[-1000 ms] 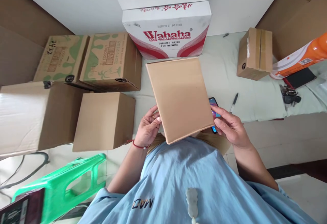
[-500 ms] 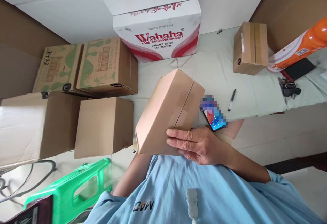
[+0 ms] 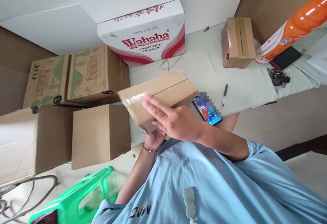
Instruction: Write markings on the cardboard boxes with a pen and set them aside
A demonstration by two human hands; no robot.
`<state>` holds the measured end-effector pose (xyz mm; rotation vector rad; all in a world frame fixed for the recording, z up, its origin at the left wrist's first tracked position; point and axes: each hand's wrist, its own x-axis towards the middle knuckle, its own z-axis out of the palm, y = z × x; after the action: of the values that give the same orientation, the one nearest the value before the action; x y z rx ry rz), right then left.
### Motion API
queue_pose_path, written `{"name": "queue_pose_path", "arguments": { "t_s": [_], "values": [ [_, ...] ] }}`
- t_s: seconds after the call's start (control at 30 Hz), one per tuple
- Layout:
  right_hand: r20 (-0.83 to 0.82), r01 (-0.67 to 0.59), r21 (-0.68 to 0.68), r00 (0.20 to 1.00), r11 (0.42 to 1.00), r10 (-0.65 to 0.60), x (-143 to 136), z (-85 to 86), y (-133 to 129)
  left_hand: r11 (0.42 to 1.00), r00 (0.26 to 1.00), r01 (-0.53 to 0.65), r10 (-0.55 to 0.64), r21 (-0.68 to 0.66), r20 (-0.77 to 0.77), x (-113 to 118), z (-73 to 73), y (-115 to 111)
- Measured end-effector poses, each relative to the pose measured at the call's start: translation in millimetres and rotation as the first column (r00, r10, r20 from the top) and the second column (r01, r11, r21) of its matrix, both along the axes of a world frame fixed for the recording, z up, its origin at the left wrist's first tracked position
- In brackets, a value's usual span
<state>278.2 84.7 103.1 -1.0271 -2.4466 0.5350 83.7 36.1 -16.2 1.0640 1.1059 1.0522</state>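
A brown cardboard box [image 3: 163, 91] is held tilted in front of my chest, its long seam facing up and a strip of clear tape [image 3: 135, 98] across its left end. My left hand [image 3: 154, 139], a red string bracelet at its wrist, supports the box from beneath at the near lower corner; most of its fingers are hidden under the cardboard. Over the box lies my right hand [image 3: 173, 120], two fingers stretched out flat with their tips against the tape. Its other fingers are bent near the box's lower edge and partly hidden.
Brown cartons [image 3: 94, 137] are stacked at the left, above a green plastic stool [image 3: 74, 196]. A Wahaba water carton [image 3: 150, 40] stands behind. On the cloth-covered surface are a phone [image 3: 208, 111], a pen [image 3: 225, 94], a small taped box [image 3: 238, 43], an orange bottle [image 3: 293, 30] and keys [image 3: 279, 77].
The box has been turned and lowered, bringing its taped left end into sight. My right hand has slid left onto the tape, and my left hand now shows below the box.
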Motion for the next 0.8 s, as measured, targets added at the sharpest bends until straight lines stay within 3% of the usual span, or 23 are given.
{"name": "queue_pose_path", "arguments": {
  "t_s": [0.13, 0.3, 0.4, 0.57, 0.7, 0.8],
  "values": [
    [-0.181, 0.165, -0.083, 0.967, 0.983, -0.178, 18.1, 2.7, 22.6, 0.984, 0.977, -0.091, 0.118, -0.155, 0.177, -2.6, -0.7, 0.5],
    [-0.432, 0.212, -0.155, 0.864, 0.965, -0.259, 47.0, 9.0, 36.3, 0.961, 0.942, -0.237, 0.263, -0.142, 0.209, 2.7, 8.7, -4.6],
    [-0.503, 0.235, -0.316, 0.78, 0.919, -0.372, 59.2, 12.2, 32.5, 0.947, 0.932, -0.311, 0.32, -0.078, 0.173, 7.6, 12.9, -6.9],
    [-0.526, 0.159, -0.625, 0.639, 0.765, -0.562, 72.2, 3.7, 15.6, 0.941, 0.945, -0.317, 0.303, 0.116, 0.124, 3.1, 32.9, -11.7],
    [-0.514, 0.126, -0.679, 0.621, 0.723, -0.591, 69.8, -9.2, -1.6, 0.919, 0.977, -0.194, 0.214, 0.343, -0.02, -13.5, 51.7, -15.6],
    [-0.553, 0.063, -0.683, 0.606, 0.727, -0.572, 64.6, -16.3, -13.9, 0.88, 0.945, -0.222, 0.3, 0.42, -0.13, -25.0, 56.2, -16.7]
  ]
}}
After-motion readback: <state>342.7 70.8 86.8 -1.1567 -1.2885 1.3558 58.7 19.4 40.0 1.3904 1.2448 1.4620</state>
